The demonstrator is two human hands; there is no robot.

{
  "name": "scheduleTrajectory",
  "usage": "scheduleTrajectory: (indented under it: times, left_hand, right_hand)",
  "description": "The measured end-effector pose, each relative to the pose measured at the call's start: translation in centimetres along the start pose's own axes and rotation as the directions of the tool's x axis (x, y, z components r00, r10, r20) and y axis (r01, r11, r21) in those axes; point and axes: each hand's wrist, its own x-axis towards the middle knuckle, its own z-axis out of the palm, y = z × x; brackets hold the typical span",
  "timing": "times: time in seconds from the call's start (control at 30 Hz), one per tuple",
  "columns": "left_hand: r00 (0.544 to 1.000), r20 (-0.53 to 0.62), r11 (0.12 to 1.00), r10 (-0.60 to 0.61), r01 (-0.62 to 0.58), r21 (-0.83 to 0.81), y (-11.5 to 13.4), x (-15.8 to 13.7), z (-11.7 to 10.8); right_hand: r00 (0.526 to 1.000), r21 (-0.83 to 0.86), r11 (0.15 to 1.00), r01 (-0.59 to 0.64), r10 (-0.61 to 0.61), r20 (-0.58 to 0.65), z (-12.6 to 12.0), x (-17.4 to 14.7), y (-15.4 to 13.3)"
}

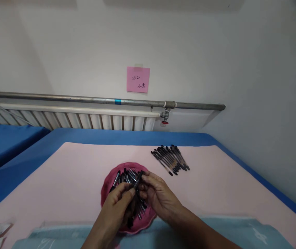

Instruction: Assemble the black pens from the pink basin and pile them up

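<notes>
Here, a dark pen piece [138, 180] is pinched between the fingertips of both left hand [118, 202] and right hand [160, 195], above the pink bowl [149, 220], near-left of the pen pile [169, 158].

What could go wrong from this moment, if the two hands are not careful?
Three small risks, in my judgement:
1. The dark pen part is pinched between the fingertips of the left hand and right hand; it might slip into the pink bowl below and mix with the loose pen parts there.
2. Either hand could bump the bowl and spill them.
3. The pile of pens lies loose, so a careless sweep might scatter it.
</notes>
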Motion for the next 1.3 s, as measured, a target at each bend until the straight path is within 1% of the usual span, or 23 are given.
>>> scheduleTrajectory:
  times: [0.1, 0.23, 0.4, 0.5, 0.63, 0.77, 0.93, 1.07, 1.2, 1.3]
  left_hand:
    - [1.0, -0.006, 1.0, -0.015, 0.015, -0.021, -0.1, 0.1, 0.1]
    - [0.999, -0.022, 0.998, -0.024, 0.023, -0.059, -0.2, 0.0, 0.3]
    - [0.996, -0.084, 0.994, -0.037, 0.029, -0.103, -0.3, 0.0, 0.5]
    - [0.997, -0.068, 0.992, -0.031, 0.022, -0.123, -0.4, 0.0, 0.5]
    - [0.998, -0.05, 0.988, -0.044, 0.035, -0.151, -0.4, 0.0, 0.4]
    - [0.995, -0.08, 0.978, -0.051, 0.034, -0.207, -0.2, -0.2, 0.6]
    - [0.987, -0.151, 0.981, -0.057, 0.028, -0.191, 0.3, -0.3, 0.8]
    - [0.98, -0.192, 0.983, -0.047, 0.011, -0.185, 0.4, -0.3, 0.9]
    - [0.98, -0.196, 0.978, -0.046, 0.004, -0.207, 0.2, -0.3, 0.9]
    - [0.983, -0.178, 0.978, -0.043, 0.005, -0.209, 0.1, -0.2, 0.7]
  right_hand:
    - [1.0, -0.027, 1.0, 0.009, -0.01, -0.014, 0.2, -0.1, 0.3]
    - [1.0, -0.066, 0.998, 0.024, -0.024, -0.001, 0.2, 0.0, 0.7]
    - [1.0, -0.09, 0.996, 0.017, -0.015, 0.019, 0.2, 0.1, 1.0]
    - [0.999, -0.11, 0.994, 0.024, -0.019, 0.046, 0.4, -0.1, 1.0]
    - [0.999, -0.131, 0.99, 0.045, -0.041, 0.035, 0.5, -0.3, 1.2]
    - [0.998, -0.151, 0.988, 0.043, -0.034, 0.062, 0.5, -0.1, 1.5]
    - [0.999, -0.162, 0.987, 0.022, -0.016, 0.038, 0.8, -0.2, 1.8]
    - [0.998, -0.18, 0.984, 0.012, 0.0, 0.063, 1.0, -0.4, 1.9]
    - [0.996, -0.215, 0.977, -0.006, 0.025, 0.086, 1.1, -0.5, 2.0]
    - [0.997, -0.308, 0.951, 0.032, -0.008, 0.08, 1.2, -0.3, 2.0]
